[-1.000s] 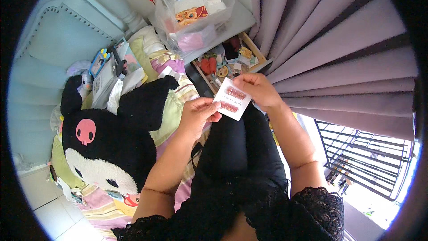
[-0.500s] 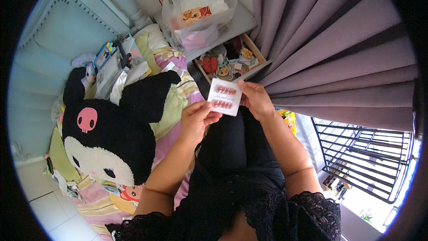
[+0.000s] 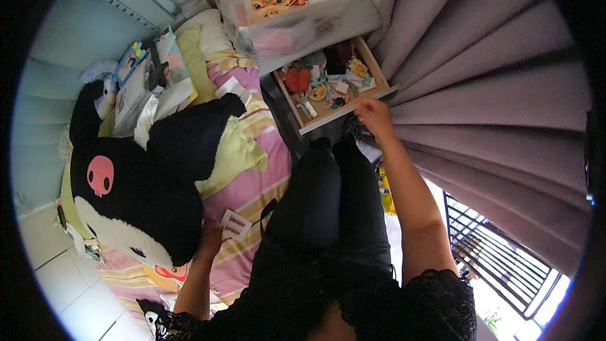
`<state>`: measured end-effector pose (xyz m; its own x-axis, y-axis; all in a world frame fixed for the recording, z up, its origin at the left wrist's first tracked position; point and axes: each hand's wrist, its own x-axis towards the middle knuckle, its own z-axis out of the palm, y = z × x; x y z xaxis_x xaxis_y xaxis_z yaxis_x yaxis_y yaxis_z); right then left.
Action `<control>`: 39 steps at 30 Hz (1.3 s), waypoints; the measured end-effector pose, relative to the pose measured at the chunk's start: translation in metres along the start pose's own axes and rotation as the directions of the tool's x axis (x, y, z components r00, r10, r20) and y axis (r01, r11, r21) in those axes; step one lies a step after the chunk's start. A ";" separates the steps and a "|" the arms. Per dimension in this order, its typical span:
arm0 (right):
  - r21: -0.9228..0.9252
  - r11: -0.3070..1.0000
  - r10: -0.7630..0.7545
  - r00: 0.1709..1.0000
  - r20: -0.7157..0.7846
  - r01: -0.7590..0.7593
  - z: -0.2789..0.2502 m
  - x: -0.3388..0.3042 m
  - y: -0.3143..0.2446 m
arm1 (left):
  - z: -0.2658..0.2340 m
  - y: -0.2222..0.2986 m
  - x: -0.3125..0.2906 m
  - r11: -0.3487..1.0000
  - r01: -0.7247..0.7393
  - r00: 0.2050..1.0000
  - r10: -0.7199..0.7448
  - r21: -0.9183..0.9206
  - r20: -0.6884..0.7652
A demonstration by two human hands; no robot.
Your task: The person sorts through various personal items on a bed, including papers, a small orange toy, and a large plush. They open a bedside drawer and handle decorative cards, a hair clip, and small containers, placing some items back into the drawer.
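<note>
My left hand (image 3: pixel 210 240) is low over the bed at the left, dim beside the black plush. It grips the edge of a small white card of press-on nails (image 3: pixel 235 225), which shows two rows of reddish nails against the striped bedding. My right hand (image 3: pixel 374 117) is at the front edge of an open drawer (image 3: pixel 344 112), fingers loosely bent and nothing visible in them. Inside the drawer lie a red cloth-like item (image 3: pixel 298 80), a small yellow item (image 3: pixel 358 67), a round trinket (image 3: pixel 317 92) and several other small things.
A large black-and-white plush toy (image 3: pixel 145 183) covers much of the bed. Behind it are books and papers (image 3: pixel 158 72). A clear plastic bag (image 3: pixel 297 25) stands on the nightstand above the drawer. Grey-purple curtains (image 3: pixel 480 88) hang at the right, with a black metal rack (image 3: pixel 499 252) below.
My left hand has carried the nail card from in front of me down to the bed at the left. The right hand has let go of it and moved to the drawer.
</note>
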<state>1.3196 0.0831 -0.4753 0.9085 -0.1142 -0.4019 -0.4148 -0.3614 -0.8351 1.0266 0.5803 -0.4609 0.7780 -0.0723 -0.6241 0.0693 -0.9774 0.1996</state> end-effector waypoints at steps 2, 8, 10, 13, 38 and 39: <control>-0.324 0.911 -0.308 0.942 -0.129 0.254 -0.002 0.036 0.005 | -0.013 0.031 -0.002 0.975 0.158 0.977 -0.177 -0.156 -0.121; -0.780 0.522 -0.107 0.934 0.341 0.345 0.050 0.112 0.014 | -0.122 0.193 0.046 0.913 -0.156 0.978 0.089 -0.378 -0.188; -0.846 0.381 -0.046 0.922 0.386 0.373 0.064 0.134 0.035 | -0.134 0.223 0.081 0.855 -0.319 0.918 0.172 -0.408 -0.357; -0.863 0.312 -0.110 0.917 0.383 0.398 0.075 0.148 0.052 | -0.134 0.251 0.128 0.761 -0.389 0.892 0.171 -0.519 -0.418; -0.412 0.301 -0.863 0.429 0.268 0.860 0.014 -0.132 -0.137 | -0.189 0.293 0.174 -0.681 0.371 0.838 0.538 -0.632 -0.088; -0.410 0.296 -0.869 0.421 0.260 0.863 0.019 -0.139 -0.130 | -0.188 0.287 0.163 -0.658 0.296 0.854 0.506 -0.692 -0.117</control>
<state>1.2458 0.1639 -0.3182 0.7303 0.5065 0.4583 0.6816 -0.5851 -0.4394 1.2902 0.3250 -0.3633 0.7727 -0.5335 -0.3441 0.6166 0.7596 0.2069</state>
